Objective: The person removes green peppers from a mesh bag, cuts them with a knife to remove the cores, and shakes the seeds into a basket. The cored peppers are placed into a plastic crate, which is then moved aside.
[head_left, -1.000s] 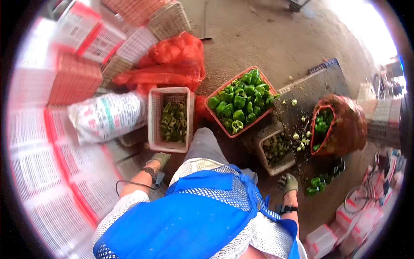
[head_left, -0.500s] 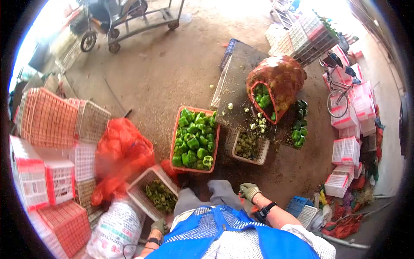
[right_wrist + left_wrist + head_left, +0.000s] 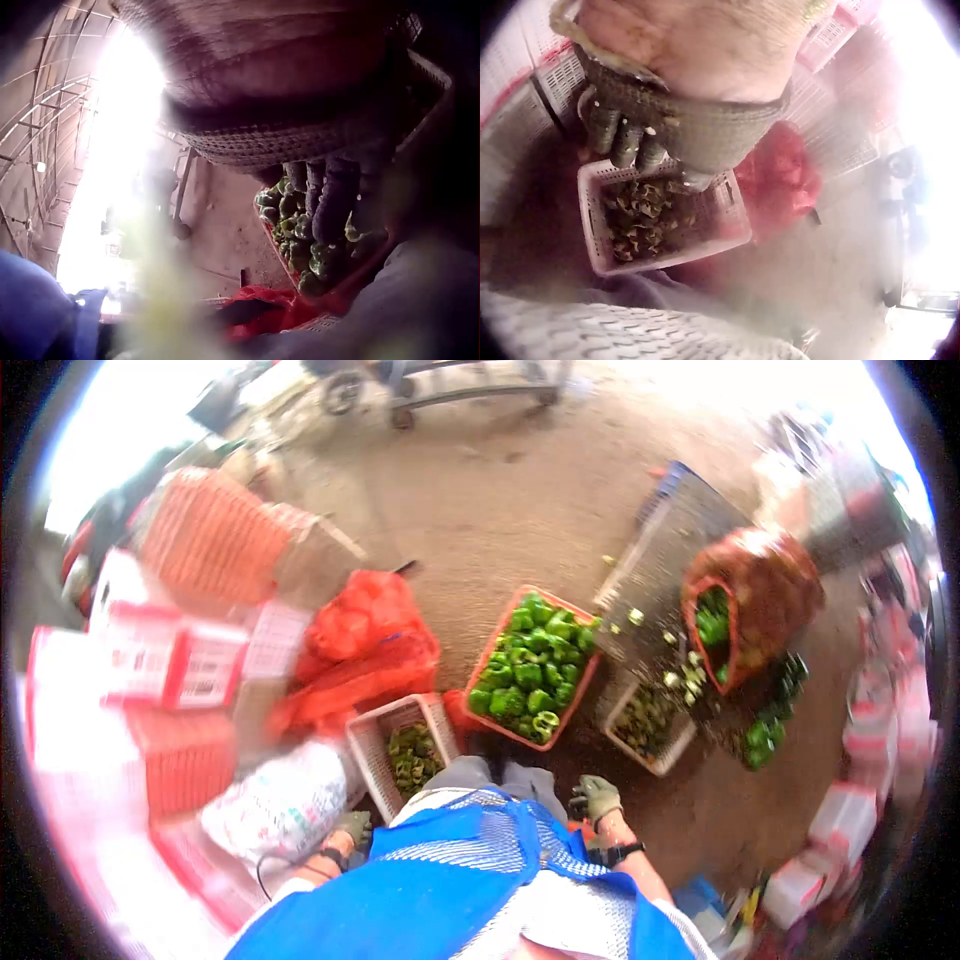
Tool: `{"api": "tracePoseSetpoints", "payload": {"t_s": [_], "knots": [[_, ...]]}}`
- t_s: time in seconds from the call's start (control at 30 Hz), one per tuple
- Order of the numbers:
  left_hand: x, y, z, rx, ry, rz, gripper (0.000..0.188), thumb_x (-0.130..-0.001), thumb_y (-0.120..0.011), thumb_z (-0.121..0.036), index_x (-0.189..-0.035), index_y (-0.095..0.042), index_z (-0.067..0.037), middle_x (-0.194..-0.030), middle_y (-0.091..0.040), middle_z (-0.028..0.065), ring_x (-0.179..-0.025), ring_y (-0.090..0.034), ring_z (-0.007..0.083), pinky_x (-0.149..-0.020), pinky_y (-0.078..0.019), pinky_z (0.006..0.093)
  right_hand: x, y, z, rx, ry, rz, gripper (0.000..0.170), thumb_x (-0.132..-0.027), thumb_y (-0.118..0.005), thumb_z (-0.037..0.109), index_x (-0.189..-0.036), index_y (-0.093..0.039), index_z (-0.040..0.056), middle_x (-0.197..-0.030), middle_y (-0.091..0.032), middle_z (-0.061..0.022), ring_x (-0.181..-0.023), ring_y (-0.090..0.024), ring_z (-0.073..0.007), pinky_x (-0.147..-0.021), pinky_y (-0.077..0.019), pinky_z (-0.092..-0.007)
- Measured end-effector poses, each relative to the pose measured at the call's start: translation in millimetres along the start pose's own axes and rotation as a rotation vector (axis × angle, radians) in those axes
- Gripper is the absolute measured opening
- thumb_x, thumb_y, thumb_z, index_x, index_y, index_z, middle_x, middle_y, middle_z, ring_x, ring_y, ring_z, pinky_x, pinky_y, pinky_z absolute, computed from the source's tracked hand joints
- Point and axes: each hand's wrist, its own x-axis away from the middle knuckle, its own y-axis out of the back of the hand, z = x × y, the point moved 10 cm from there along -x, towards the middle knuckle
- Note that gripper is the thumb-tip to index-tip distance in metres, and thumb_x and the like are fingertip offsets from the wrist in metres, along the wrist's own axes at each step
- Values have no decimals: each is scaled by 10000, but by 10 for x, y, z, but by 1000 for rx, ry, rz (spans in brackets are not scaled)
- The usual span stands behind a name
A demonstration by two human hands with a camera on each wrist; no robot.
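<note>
My left hand (image 3: 355,828), in a grey-green glove, hangs by the left thigh with fingers loosely bent, holding nothing. Beside it stands a pale crate (image 3: 368,765) with green pepper scraps (image 3: 412,752); the left wrist view shows the gloved fingers (image 3: 627,142) overlapping the crate's rim. My right hand (image 3: 597,800), gloved alike, hangs at the right of the knees with nothing in it. Ahead is an orange crate (image 3: 494,650) heaped with green bell peppers (image 3: 535,675). In the right wrist view the dark fingers (image 3: 335,199) overlap those peppers.
A small scrap crate (image 3: 660,765) sits right, below a dark board (image 3: 690,525) strewn with bits. A mesh sack of peppers (image 3: 775,600) lies on it, loose peppers (image 3: 765,742) nearby. Red mesh bags (image 3: 365,620), a white sack (image 3: 280,800) and stacked crates (image 3: 180,660) line the left.
The head view has swung about. My right hand has come in from beside the small scrap crate toward my legs. Both hands stay without anything held; crates and sacks keep their places.
</note>
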Motion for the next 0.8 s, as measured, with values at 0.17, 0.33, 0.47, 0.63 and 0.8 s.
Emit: {"api": "tracePoseSetpoints", "payload": {"t_s": [0.17, 0.33, 0.47, 0.63, 0.8], "knots": [[849, 527, -472, -141, 292, -383, 514, -850, -624, -359, -1249, -530, -49, -1124, -637, 184, -1001, -609, 328, -838, -477, 420, -315, 639, -131, -118, -119, -101, 349, -908, -557, 270, -1198, -526, 78, -845, -620, -102, -597, -609, -281, -487, -481, -405], [624, 1414, -886, -122, 260, -550, 687, -823, -688, -281, -1404, -387, -73, -1176, -615, 173, -1023, -600, 293, -863, -478, 384, -616, 1235, 109, -243, -166, -223, 188, -932, -434, 308, -1008, -533, 168, -813, -597, -67, -594, -577, -301, -509, -462, -462], [560, 2593, -1389, 354, 50, -882, 706, -834, -681, -250, -1427, -347, -63, -1177, -613, 158, -969, -609, 271, -829, -493, 373, -958, 1253, 556, -454, -132, -249, 132, -915, -434, 250, -808, -500, 211, -563, -407, -3, -421, -380, -226, -403, -320, -369], [72, 4982, -2638, -93, -228, -1300, 784, -806, -705, -281, -1452, -306, -86, -1332, -460, 166, -1133, -485, 309, -955, -395, 417, -1336, 1049, 772, -396, 55, -343, 87, -921, -459, 233, -870, -511, 186, -583, -461, -28, -433, -416, -225, -388, -350, -394], [135, 7426, -4248, -814, -554, -1793, 954, -694, -744, -451, -1462, -288, -115, -1421, -419, 171, -1334, -351, 356, -1115, -259, 484, -1523, -122, 762, -380, -219, -502, 324, -939, -462, 294, -1193, -484, 96, -942, -596, -186, -661, -606, -373, -578, -499, -508]]}}
